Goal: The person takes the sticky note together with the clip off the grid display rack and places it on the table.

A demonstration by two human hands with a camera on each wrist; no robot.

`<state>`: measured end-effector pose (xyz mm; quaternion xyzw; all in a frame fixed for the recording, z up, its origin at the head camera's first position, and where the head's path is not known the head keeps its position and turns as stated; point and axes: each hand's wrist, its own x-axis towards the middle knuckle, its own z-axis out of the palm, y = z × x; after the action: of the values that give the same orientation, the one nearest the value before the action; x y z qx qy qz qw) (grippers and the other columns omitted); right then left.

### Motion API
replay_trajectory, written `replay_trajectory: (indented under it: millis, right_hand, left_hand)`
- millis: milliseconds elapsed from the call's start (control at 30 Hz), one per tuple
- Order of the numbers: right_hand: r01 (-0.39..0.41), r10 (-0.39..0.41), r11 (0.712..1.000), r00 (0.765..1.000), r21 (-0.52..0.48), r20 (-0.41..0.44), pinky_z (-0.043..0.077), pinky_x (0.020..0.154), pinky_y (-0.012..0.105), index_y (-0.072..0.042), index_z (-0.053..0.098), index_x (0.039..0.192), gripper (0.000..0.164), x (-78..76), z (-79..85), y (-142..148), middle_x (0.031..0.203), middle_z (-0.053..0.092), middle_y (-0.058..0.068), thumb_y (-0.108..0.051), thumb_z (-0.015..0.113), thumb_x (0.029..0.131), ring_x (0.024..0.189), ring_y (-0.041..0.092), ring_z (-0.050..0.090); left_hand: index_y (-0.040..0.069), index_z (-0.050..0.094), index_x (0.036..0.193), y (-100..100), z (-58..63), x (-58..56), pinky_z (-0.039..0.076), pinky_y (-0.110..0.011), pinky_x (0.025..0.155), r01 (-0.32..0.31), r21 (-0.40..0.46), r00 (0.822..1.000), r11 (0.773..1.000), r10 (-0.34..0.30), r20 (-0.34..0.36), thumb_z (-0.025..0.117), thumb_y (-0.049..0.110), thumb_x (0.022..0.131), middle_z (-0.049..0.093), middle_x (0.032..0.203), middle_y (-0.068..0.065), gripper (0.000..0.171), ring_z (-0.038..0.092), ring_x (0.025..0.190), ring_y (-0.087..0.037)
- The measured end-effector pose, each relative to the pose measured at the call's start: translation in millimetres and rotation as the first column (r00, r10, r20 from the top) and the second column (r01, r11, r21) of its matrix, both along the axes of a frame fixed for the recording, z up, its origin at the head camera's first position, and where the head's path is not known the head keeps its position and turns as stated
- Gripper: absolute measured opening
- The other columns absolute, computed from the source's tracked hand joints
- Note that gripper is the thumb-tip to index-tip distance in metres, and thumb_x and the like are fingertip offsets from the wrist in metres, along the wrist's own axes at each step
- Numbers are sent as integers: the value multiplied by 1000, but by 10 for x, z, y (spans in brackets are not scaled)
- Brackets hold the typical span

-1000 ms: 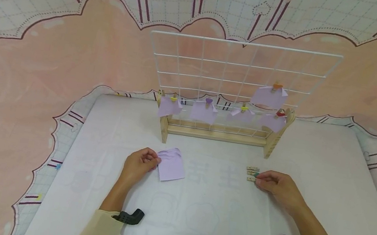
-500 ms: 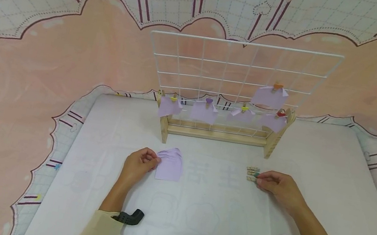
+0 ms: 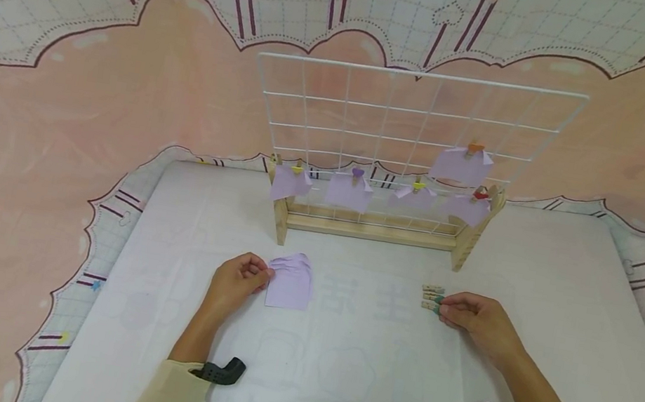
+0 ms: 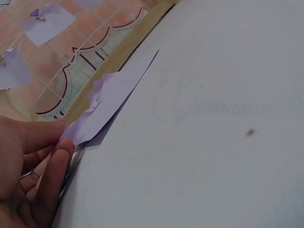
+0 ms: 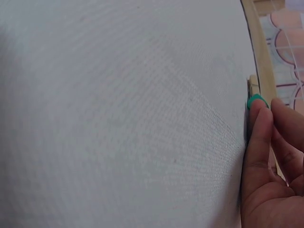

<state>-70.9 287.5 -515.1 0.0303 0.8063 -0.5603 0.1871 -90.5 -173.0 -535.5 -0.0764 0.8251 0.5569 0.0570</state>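
My left hand (image 3: 237,281) pinches the left edge of a small stack of purple paper notes (image 3: 290,284) on the white table. In the left wrist view, thumb and fingertips hold the corner of the purple notes (image 4: 108,110), whose far edges are ruffled. Over to the right, my right hand (image 3: 477,321) has its fingertips on the end of a wooden clothespin (image 3: 429,306) lying in a small row of clothespins (image 3: 432,289). The right wrist view shows the clothespin's green end (image 5: 256,100) at the fingertips; the fingers cover part of it.
Behind the hands stands a white wire grid (image 3: 386,106) in a wooden stand (image 3: 371,233). Several purple notes hang on it by clothespins, including an upper right note (image 3: 461,166) under an orange-topped clip. A patterned cloth (image 3: 189,79) covers the area behind.
The top purple note has turned slightly, its free lower end swinging left until straight with the stack. My right fingertips have shifted slightly right, exposing more of the clothespin's green end.
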Motion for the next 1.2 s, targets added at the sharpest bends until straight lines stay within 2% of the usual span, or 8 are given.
replay_trajectory:
  millis: [367,800,967,1200]
  right_hand:
    - [29,-28,999,999,-23,40,59,81,17,12,63,123,41,3,-22,31,100,76,4,-18,72,96,87,3,73]
    - [52,-42,992,996,-116,84,60,84,19,16,58,129,44,27,29,58,103,75,-2,-15,69,98,90,3,73]
    - [45,-37,992,997,-117,70,60,84,19,14,58,129,46,32,71,72,104,75,-1,-20,68,100,91,5,73]
    - [34,-30,995,999,-98,33,61,83,22,12,60,129,45,19,124,82,105,75,2,-23,67,101,92,9,72]
  left_hand:
    - [2,67,94,-7,7,13,57,-18,65,-3,22,1000,1000,3,16,80,19,90,68,78,-6,22,65,68,-10]
    - [1,65,98,-31,29,-1,60,-21,68,11,86,999,996,-15,43,78,17,91,66,80,-2,21,66,71,-10]
    - [-1,66,106,-48,40,-6,60,-21,70,16,135,998,991,-25,62,75,15,93,67,84,-2,22,67,75,-12]
    - [2,66,112,-55,84,1,61,-24,73,18,126,994,992,-31,106,71,17,97,68,94,-10,21,68,82,-17]
